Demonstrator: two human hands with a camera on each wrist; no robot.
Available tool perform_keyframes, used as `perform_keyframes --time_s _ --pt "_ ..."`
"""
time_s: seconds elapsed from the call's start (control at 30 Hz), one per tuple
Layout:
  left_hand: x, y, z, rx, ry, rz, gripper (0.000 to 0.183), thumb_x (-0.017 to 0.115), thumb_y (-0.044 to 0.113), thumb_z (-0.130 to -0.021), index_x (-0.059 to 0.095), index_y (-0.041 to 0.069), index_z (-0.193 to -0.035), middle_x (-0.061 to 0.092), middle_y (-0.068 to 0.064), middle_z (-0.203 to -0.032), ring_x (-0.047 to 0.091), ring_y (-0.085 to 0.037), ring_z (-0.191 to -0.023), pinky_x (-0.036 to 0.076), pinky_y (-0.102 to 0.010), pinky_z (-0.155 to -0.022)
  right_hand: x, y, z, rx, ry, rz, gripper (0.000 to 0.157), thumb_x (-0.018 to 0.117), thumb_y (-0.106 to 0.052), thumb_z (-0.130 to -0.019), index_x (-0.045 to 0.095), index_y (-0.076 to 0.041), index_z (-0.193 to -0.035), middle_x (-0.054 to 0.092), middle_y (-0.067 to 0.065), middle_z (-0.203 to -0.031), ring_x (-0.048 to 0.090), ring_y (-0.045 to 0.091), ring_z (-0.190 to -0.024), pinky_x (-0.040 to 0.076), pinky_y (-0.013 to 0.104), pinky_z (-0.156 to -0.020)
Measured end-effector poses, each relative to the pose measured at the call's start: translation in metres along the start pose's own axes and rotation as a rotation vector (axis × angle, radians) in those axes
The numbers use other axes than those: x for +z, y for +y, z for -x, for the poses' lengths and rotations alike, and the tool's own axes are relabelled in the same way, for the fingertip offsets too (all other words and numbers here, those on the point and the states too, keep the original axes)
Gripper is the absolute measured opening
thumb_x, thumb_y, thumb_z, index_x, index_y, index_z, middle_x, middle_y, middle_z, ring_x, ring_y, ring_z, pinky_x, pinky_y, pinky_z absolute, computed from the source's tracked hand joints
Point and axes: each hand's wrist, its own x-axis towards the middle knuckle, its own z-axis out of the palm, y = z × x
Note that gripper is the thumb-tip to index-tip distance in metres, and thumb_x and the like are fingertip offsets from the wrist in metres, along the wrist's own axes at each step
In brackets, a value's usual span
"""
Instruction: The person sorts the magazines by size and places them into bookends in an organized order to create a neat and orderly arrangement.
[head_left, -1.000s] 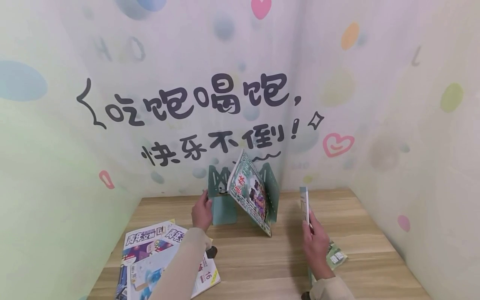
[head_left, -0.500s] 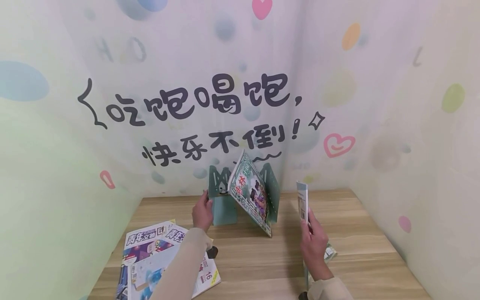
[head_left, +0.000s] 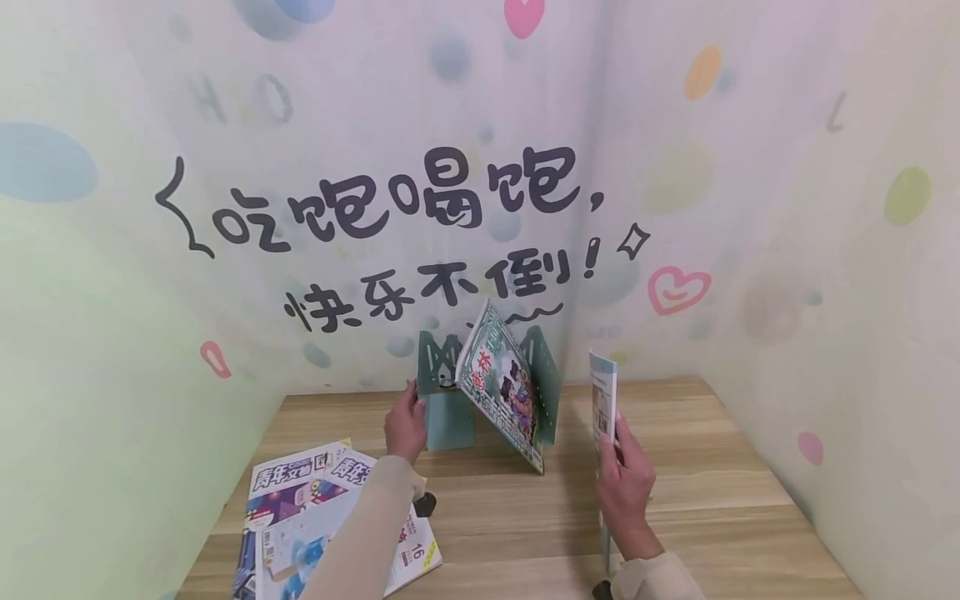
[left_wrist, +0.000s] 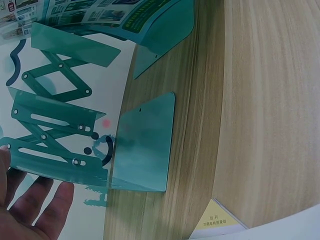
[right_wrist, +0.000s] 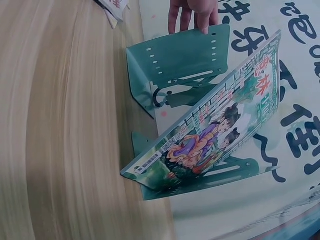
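Note:
A green expandable bookend [head_left: 450, 421] with a folding lattice back stands against the wall. My left hand [head_left: 405, 429] pinches the outer edge of its left side panel; in the right wrist view the thumb [right_wrist: 204, 25] lies over that edge. Inside the bookend, a green-covered magazine [head_left: 501, 387] leans diagonally towards the right panel. My right hand [head_left: 628, 487] grips a second magazine [head_left: 602, 400] upright, to the right of the bookend and apart from it. That magazine is turned nearly edge-on, and my hand covers part of it.
Several overlapping magazines [head_left: 292, 475] lie on the left of the wooden table [head_left: 525, 533], partly behind my left forearm. A printed wall covering [head_left: 450, 108] with large lettering rises behind the table and along both sides.
My right hand has turned the held magazine more upright and shifted it slightly left, so more of its left face shows. My left hand, the bookend and the leaning magazine stay put.

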Motion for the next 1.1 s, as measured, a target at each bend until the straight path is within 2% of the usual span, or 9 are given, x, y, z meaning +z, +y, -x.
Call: perform_keyframes --time_s 0.2,0.37,0.5,0.67,0.87,0.93,1.1 --pt "0.0 0.001 0.001 -0.005 0.001 0.002 0.043 0.048 0.014 -0.103 0.043 0.011 -0.146 0.053 -0.016 -0.139 0.053 -0.035 -0.123 0.046 -0.05 -0.099 0.0 -0.01 -0.003 -0.001 0.009 -0.026 0.046 0.057 0.007 -0.092 0.055 -0.004 -0.137 0.062 0.019 -0.126 0.063 0.039 -0.104 0.05 0.039 -0.08" --pt "0.0 0.0 0.001 -0.004 0.002 0.002 0.044 0.048 0.013 -0.103 0.043 0.01 -0.146 0.053 -0.017 -0.139 0.053 -0.036 -0.123 0.045 -0.051 -0.099 0.0 -0.018 -0.006 -0.015 0.02 -0.046 0.046 0.058 0.009 -0.091 0.055 -0.002 -0.136 0.062 0.019 -0.127 0.063 0.038 -0.104 0.048 0.025 -0.084" --pt "0.001 -0.001 0.0 0.011 0.004 0.013 0.043 0.048 0.012 -0.103 0.043 0.009 -0.145 0.052 -0.019 -0.139 0.053 -0.037 -0.123 0.045 -0.052 -0.099 0.0 -0.025 -0.007 -0.019 0.014 -0.07 0.049 0.058 0.009 -0.091 0.055 -0.006 -0.138 0.062 0.018 -0.128 0.063 0.036 -0.104 0.046 0.017 -0.085" --pt "0.0 -0.001 0.001 0.028 0.011 0.015 0.043 0.049 0.011 -0.102 0.044 0.01 -0.145 0.053 -0.019 -0.138 0.053 -0.037 -0.123 0.045 -0.052 -0.099 -0.001 -0.034 -0.008 -0.01 -0.001 -0.084 0.05 0.056 0.008 -0.093 0.053 -0.01 -0.14 0.061 0.014 -0.13 0.063 0.032 -0.106 0.048 0.019 -0.085" --pt "0.001 -0.003 -0.001 0.036 0.014 0.008 0.043 0.049 0.01 -0.102 0.044 0.008 -0.145 0.053 -0.019 -0.137 0.053 -0.038 -0.122 0.045 -0.052 -0.099 0.002 -0.044 -0.01 -0.081 0.044 -0.127 0.052 0.056 0.019 -0.085 0.055 0.002 -0.134 0.064 0.024 -0.12 0.065 0.039 -0.096 0.051 0.018 -0.079" --pt "0.001 -0.003 -0.001 0.037 0.015 0.007 0.043 0.049 0.01 -0.102 0.044 0.007 -0.144 0.054 -0.019 -0.137 0.054 -0.037 -0.122 0.045 -0.052 -0.099 0.002 -0.053 -0.011 -0.107 0.052 -0.152 0.052 0.055 0.021 -0.083 0.055 0.005 -0.133 0.064 0.026 -0.118 0.065 0.04 -0.095 0.051 0.018 -0.078" --pt "0.0 -0.002 0.0 0.041 0.014 0.014 0.043 0.049 0.01 -0.102 0.044 0.007 -0.144 0.053 -0.018 -0.138 0.053 -0.037 -0.122 0.045 -0.051 -0.099 0.002 -0.059 -0.011 -0.136 0.039 -0.201 0.053 0.055 0.019 -0.084 0.055 0.002 -0.135 0.063 0.022 -0.121 0.065 0.026 -0.103 0.053 0.023 -0.078"
